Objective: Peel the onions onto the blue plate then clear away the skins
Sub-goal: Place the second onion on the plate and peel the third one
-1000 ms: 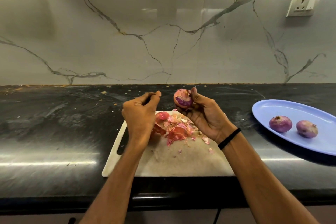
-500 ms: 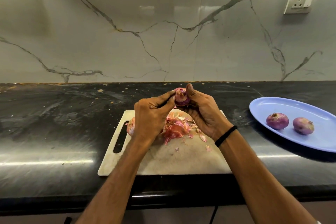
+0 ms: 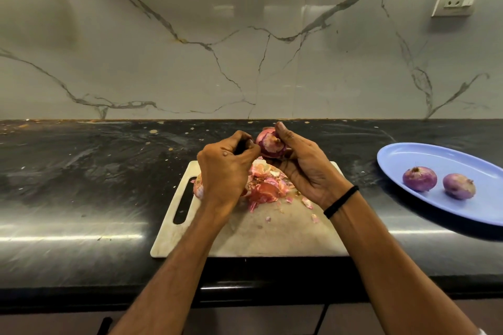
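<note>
Now the right hand (image 3: 304, 168) cups the red onion (image 3: 270, 144) in curled fingers, root end facing the left hand (image 3: 226, 168), whose pinched fingertips sit just beside it, above the skins (image 3: 265, 185) on the cutting board (image 3: 272, 236).

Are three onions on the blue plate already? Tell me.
No, only two onions lie on the blue plate; a third is in the hands.

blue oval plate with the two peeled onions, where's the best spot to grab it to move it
Probably the blue oval plastic plate is best taken at its bare near-left rim, coming from the cutting-board side, fingers under the shallow raised lip. The two peeled purple onions sit further right and could roll, so keep it level.
</note>
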### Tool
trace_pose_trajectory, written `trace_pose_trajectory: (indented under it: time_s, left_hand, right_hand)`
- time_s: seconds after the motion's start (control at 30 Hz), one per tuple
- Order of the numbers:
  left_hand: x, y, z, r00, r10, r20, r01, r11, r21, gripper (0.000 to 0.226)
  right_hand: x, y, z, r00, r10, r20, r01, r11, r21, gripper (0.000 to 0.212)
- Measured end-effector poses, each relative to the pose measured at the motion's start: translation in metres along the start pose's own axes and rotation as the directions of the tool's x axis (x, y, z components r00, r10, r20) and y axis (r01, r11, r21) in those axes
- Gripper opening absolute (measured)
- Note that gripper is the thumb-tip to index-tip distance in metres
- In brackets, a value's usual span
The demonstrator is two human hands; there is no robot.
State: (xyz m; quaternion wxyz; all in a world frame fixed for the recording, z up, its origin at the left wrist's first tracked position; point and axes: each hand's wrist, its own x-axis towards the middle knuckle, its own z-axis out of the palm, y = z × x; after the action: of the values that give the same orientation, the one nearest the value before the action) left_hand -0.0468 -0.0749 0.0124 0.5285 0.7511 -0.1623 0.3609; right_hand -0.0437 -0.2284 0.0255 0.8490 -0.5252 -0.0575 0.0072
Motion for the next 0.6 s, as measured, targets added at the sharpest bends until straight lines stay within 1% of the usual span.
trace_pose_trajectory:
  time_s: [0.03, 0.07, 0.13, 0.2, 0.27, 0.33, 0.4, 0.5, 0.6]
  left_hand:
    - [0.0003, 0.0001, 0.0009, 0.999, -0.049, -0.016, 0.048, 0.998, -0.030, 0.004]
    - [0.0005, -0.0003, 0.0015, 0.995, -0.090, -0.031, 0.089, 0.995, -0.040, 0.007]
    - [0.0015, -0.0019, 0.0015, 0.989, -0.145, -0.038, 0.143, 0.988, -0.055, 0.019]
    - [0.0027, -0.0014, 0.0010, 0.986, -0.164, 0.004, 0.163, 0.981, -0.108, 0.027]
    - [0.0030, 0.0010, 0.0009, 0.981, -0.175, 0.082, 0.186, 0.968, -0.170, 0.031]
    - [0.0024, 0.0034, 0.0017, 0.976, -0.167, 0.143, 0.192, 0.963, -0.190, 0.031]
    - [0.0016, 0.0034, 0.0026, 0.972, -0.159, 0.171, 0.190, 0.965, -0.181, 0.032]
    - [0.0014, 0.0005, 0.0029, 0.979, -0.153, 0.132, 0.171, 0.975, -0.142, 0.032]
    - [0.0027, -0.0035, 0.0029, 0.986, -0.147, 0.079, 0.155, 0.982, -0.108, 0.030]
  right_hand:
    - [0.0001, -0.0009, -0.0004, 1.000, 0.010, -0.014, -0.010, 1.000, 0.013, 0.038]
    - [0.0006, -0.0014, -0.0008, 0.999, 0.018, -0.028, -0.018, 1.000, 0.019, 0.039]
    - [0.0010, -0.0024, -0.0004, 0.998, 0.029, -0.060, -0.028, 0.999, 0.022, 0.042]
    - [0.0020, -0.0025, -0.0009, 0.996, 0.030, -0.087, -0.029, 0.999, 0.022, 0.050]
    - [0.0040, -0.0018, -0.0030, 0.995, 0.019, -0.103, -0.018, 1.000, 0.009, 0.055]
    - [0.0056, -0.0015, -0.0053, 0.993, -0.001, -0.114, 0.000, 1.000, -0.015, 0.053]
    - [0.0057, -0.0008, -0.0064, 0.993, -0.011, -0.119, 0.009, 1.000, -0.021, 0.053]
    - [0.0036, 0.0003, -0.0068, 0.995, -0.026, -0.095, 0.024, 0.999, -0.023, 0.046]
    - [0.0007, 0.0003, -0.0068, 1.000, -0.029, -0.010, 0.029, 1.000, 0.006, 0.036]
